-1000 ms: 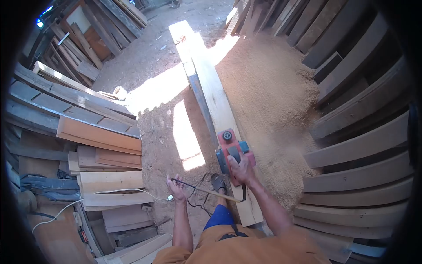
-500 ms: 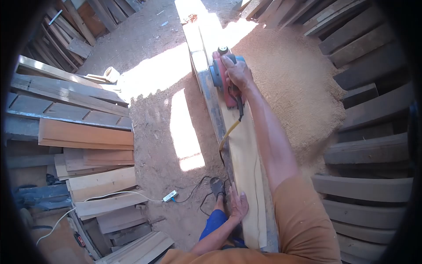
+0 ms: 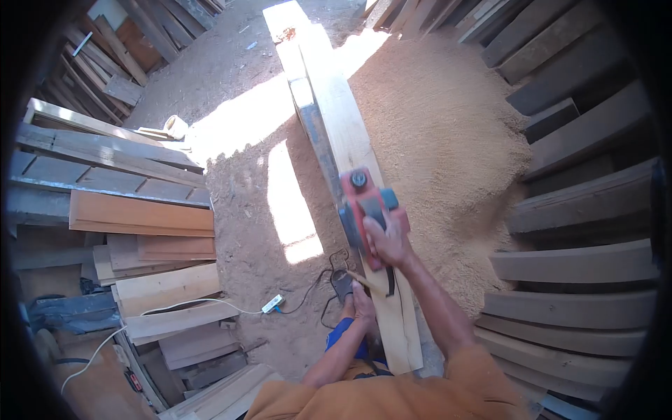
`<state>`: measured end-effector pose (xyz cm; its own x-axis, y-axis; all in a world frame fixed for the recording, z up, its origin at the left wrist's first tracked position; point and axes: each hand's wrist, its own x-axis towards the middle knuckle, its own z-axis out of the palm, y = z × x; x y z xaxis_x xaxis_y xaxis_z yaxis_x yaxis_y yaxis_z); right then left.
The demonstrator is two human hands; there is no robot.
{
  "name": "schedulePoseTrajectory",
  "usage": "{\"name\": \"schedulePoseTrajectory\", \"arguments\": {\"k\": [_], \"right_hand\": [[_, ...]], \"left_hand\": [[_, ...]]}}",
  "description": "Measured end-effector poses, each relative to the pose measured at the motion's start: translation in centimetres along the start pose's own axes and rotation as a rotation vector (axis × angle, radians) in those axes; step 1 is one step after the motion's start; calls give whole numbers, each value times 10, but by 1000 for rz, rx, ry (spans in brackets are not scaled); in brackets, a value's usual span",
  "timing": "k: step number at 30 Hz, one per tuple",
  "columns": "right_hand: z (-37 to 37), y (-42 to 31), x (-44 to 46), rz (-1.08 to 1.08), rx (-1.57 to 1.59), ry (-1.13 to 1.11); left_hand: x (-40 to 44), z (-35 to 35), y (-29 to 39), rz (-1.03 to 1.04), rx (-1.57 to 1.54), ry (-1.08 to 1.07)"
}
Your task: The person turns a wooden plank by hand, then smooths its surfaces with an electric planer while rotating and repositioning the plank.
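Observation:
My right hand [image 3: 386, 241] is closed around the handle of a red electric hand planer [image 3: 359, 183], which sits on a long pale wooden board [image 3: 343, 119]. The planer's underside is hidden. From its rear, a dark and yellow power cord [image 3: 369, 281] bends left across the board. My left hand [image 3: 362, 305] lies against the board's left edge, close to the cord, with its fingers stretched forward; their tips are not clear.
Wood shavings [image 3: 441, 133] cover the ground right of the board. Stacked planks [image 3: 567, 262] line the right side, and more boards [image 3: 140, 212] lie at left. A white power strip [image 3: 273, 303] with cables rests on the ground near a foot [image 3: 341, 283].
My right hand has drawn the planer back along the board, closer to my body. The cord now bends nearer my left hand, which has shifted slightly forward and left in view.

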<state>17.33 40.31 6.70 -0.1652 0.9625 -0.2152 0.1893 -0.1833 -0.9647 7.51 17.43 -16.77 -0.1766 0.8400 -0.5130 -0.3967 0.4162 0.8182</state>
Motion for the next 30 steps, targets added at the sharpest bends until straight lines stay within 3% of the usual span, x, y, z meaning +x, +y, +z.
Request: {"name": "schedulePoseTrajectory", "arguments": {"k": [2,3,4,6,9,13,16,17,20,23,25,30], "right_hand": [[0,23,-102,-11,-48,-16],[2,28,-149,33,-6,-23],[3,32,-195,77,36,-28],[8,38,-236,77,32,2],[15,41,-233,25,-6,51],[14,9,-115,95,0,-15],[15,-15,5,124,-58,-19],[17,-18,46,118,-121,7],[22,-44,164,2,-38,99],[22,-68,263,-78,-85,143],[19,-95,300,-58,-90,136],[13,-101,352,-81,-204,166]], "left_hand": [[-4,-23,-28,-185,-364,-43],[-41,3,34,-250,-402,72],[-53,-6,38,-339,-454,63],[-74,-23,38,-513,-556,43],[-84,-43,8,-489,-513,40],[-61,-15,35,-436,-241,231],[-30,6,38,-144,-114,57],[-36,31,71,-182,-100,29],[-38,50,55,66,661,175],[-38,59,95,53,705,104],[-30,52,61,141,695,115],[-17,46,145,-80,701,-107]]}}
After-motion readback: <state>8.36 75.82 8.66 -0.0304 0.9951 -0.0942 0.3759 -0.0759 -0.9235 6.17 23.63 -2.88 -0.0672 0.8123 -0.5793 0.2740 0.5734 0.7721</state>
